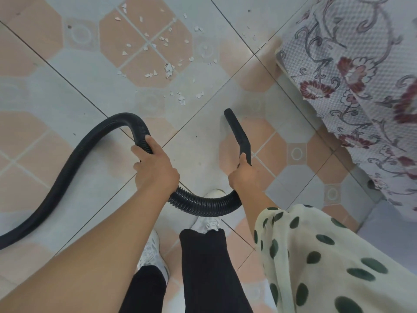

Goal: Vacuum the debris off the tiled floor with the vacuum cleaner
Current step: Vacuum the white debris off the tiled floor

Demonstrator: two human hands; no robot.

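On tiled floor (203,136): white debris (168,71) scattered ahead, apart from black nozzle (238,134). Right hand (244,176) grasps nozzle base; left hand (155,168) grasps ribbed black hose (203,205), which loops between both hands. Floral cloth (352,71) at right.

Dress of the wearer, as seen from the head camera. Right arm: a loose cream fabric sleeve printed with dark green oval spots (327,256), gathered at a cuff partway along the forearm; the right hand (244,177) beyond it is uncovered. Left arm: uncovered over its whole visible length, down to the left hand (155,168). Legs: plain black cloth trousers (203,263), narrow in the leg, with the hem of the right leg uneven and frayed. Feet: a pair of white lace-up trainers (153,256) with an open, mesh-like upper; laces show on the right shoe.
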